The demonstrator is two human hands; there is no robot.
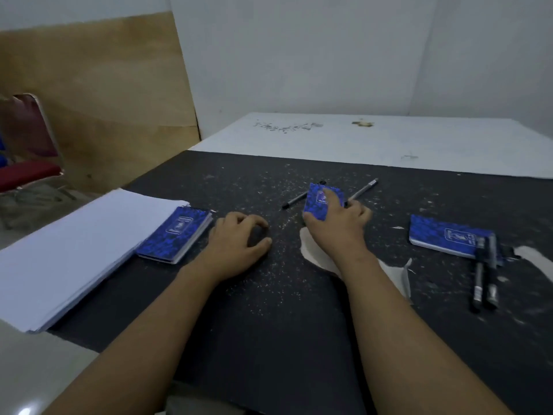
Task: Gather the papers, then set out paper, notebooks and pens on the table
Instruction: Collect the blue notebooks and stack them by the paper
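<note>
Fingers (331, 195) of your right hand (338, 226): index laid along the cover, thumb hooked at the near-left corner, so you pinch the middle notebook (317, 206). It sits mid-surface, toward the far edge of the dark mat (269, 324). Probable reason: squaring it between 2 pens, the left pen (294, 200) and the right pen (363, 190), each just beside it.

Left hand (239, 239): fingers loosely curled, holding nothing, resting on the mat, likely as a brace.

Left notebook (176, 233) lies against the paper stack (74, 250) at the left edge. Right notebook (443, 236) lies near the right edge, the pen pair (484, 277) side by side over its near-right corner.

Notebooks: small, rectangular, blue patterned covers. Paper: plain white, edges slightly fanned. Pens: slim, dark. Mat: matte black, white-flecked, torn to a pale patch (314, 250).
</note>
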